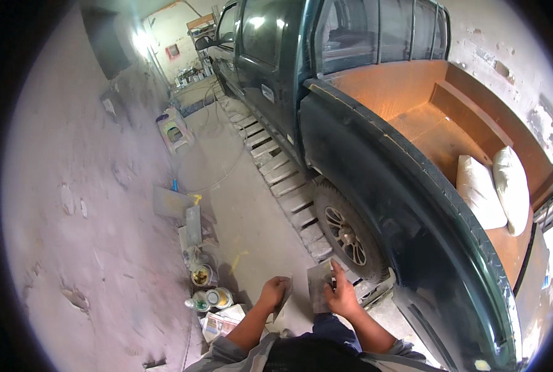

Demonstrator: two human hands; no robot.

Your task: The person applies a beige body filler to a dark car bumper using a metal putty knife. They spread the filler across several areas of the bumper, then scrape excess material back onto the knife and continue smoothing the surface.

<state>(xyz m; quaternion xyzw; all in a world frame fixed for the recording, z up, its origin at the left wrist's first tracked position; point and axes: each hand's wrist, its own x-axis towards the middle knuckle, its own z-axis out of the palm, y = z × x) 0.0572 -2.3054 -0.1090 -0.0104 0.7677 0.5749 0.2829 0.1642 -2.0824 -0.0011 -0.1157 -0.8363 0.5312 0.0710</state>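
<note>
My right hand [343, 296] is closed on a flat grey rectangular spreader plate [319, 286], with fingers along its right edge. To its left, my left hand [275, 291] grips a thinner-looking flat spreader [284, 296], seen nearly edge-on. A gap separates the two plates. Both hands are low in front of my body, above the floor. Just beyond the right hand is the rear wheel [344, 232] of a dark green pickup truck [375, 180].
Along the left wall stand an open tub [202, 275], a yellow-topped can [218, 298], a clear bottle [197, 302] and papers [222, 323]. Grey boards [193, 224] lie farther on, then a plastic stool [174, 130] and a hose. Two white sacks [479, 192] rest in the rusty truck bed.
</note>
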